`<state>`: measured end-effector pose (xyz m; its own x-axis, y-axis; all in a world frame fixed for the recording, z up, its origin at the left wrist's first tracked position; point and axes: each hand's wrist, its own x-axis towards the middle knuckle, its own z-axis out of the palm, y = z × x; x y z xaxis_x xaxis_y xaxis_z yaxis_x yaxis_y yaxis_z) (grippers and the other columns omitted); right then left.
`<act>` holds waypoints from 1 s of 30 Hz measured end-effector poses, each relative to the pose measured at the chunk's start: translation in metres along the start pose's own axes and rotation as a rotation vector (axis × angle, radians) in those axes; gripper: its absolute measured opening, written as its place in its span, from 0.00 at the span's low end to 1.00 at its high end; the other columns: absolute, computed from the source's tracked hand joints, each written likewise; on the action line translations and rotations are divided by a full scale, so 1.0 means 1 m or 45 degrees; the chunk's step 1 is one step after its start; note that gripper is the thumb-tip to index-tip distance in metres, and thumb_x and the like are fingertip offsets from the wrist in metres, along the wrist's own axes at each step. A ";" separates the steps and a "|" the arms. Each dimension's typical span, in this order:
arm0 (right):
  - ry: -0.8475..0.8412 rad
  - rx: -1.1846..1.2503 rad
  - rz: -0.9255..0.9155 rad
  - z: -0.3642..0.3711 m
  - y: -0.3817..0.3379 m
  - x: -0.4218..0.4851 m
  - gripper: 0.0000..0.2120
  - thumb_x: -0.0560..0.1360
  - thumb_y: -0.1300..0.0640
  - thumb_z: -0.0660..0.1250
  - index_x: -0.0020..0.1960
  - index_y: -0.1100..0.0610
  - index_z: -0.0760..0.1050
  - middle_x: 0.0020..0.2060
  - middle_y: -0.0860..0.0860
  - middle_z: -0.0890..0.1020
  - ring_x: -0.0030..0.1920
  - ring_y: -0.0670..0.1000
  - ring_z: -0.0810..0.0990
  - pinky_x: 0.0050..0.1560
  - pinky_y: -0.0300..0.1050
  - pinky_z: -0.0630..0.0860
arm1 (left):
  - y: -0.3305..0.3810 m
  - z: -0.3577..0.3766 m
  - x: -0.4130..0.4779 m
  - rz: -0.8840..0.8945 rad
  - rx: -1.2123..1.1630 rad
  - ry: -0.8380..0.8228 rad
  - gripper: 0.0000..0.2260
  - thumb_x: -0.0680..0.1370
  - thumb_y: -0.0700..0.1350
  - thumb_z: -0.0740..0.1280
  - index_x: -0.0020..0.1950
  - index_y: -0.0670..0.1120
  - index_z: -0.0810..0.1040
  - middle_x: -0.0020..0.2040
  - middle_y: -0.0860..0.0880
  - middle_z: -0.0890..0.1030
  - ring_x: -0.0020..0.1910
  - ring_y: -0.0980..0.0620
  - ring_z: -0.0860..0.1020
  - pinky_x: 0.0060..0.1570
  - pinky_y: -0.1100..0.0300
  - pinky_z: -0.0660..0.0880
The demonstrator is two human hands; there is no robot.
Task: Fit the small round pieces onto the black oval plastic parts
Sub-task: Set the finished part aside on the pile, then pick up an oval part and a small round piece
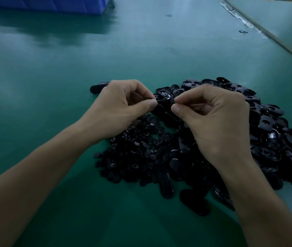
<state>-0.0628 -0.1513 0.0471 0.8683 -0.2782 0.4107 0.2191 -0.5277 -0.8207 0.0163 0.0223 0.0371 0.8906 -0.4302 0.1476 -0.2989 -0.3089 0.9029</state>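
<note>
Landmark: oval pile (pixel 275 139), a heap of black oval plastic parts on the green table (pixel 141 50). All positions below are taken from it.
Held oval part (pixel 166 104): raised between the two hands, over the pile's left edge. Judged to be lifted clear of the heap so both hands can reach it for fitting.
Round pieces (pixel 138 150): a second heap of small discs, touching the oval pile on its left and lying under the left wrist. Judged to be placed there for a short reach.
Left hand (pixel 123 107): left of the pile, palm turned inward, wrist raised. Thumb and forefinger are pinched at the held part's left end and the other fingers are curled. Whether a round piece sits under the tips cannot be told.
Right hand (pixel 213 118): over the pile's left half, back of the hand towards the camera. Thumb and forefinger are closed on the held part's right end to steady it.
Stray oval part (pixel 95 89): well left of the pile, beyond the left hand.
Blue crate (pixel 52 4): far left of the pile, at the table's far edge.
Stage: fitting appears to be in progress; seating is not confirmed.
</note>
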 end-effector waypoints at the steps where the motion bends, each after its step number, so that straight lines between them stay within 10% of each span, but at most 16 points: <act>1: -0.008 -0.007 -0.007 0.000 0.000 0.000 0.14 0.70 0.63 0.77 0.40 0.44 0.81 0.35 0.39 0.84 0.38 0.40 0.84 0.42 0.37 0.81 | 0.001 0.000 0.000 -0.016 -0.045 0.018 0.03 0.76 0.42 0.73 0.43 0.48 0.82 0.31 0.53 0.81 0.28 0.59 0.77 0.29 0.67 0.73; 22: -0.029 -0.021 0.024 0.000 0.002 0.001 0.18 0.70 0.65 0.77 0.43 0.41 0.79 0.37 0.39 0.83 0.37 0.38 0.84 0.40 0.29 0.77 | 0.009 0.008 -0.004 -0.188 -0.424 -0.030 0.06 0.78 0.33 0.67 0.48 0.42 0.82 0.37 0.44 0.86 0.37 0.52 0.85 0.37 0.65 0.80; 30: -0.103 -0.116 0.043 0.001 0.006 0.000 0.11 0.74 0.62 0.74 0.50 0.47 0.83 0.37 0.43 0.82 0.39 0.43 0.83 0.46 0.42 0.81 | 0.009 0.010 -0.004 -0.136 -0.351 -0.025 0.09 0.77 0.31 0.68 0.47 0.45 0.82 0.37 0.45 0.85 0.36 0.53 0.84 0.37 0.64 0.80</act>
<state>-0.0608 -0.1533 0.0418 0.9082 -0.2335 0.3473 0.1511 -0.5908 -0.7926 0.0064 0.0133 0.0406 0.9043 -0.4251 0.0402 -0.0969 -0.1127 0.9889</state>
